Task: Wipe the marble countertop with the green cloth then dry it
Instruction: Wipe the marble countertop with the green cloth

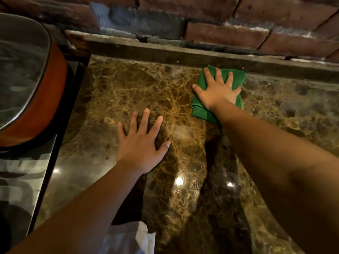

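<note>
A folded green cloth (200, 110) lies flat on the brown veined marble countertop (128, 88), close to the back ledge. My right hand (218, 90) presses down on the cloth with its fingers spread, covering most of it. My left hand (141, 142) rests palm down on the bare marble, fingers apart, nearer to me and left of the cloth. It holds nothing.
A brick wall (201, 19) with a low stone ledge (183, 54) bounds the back of the counter. At the left stands a stove (27, 171) with an orange pot under a glass lid (20, 70). A white cloth (128, 239) shows at the near edge.
</note>
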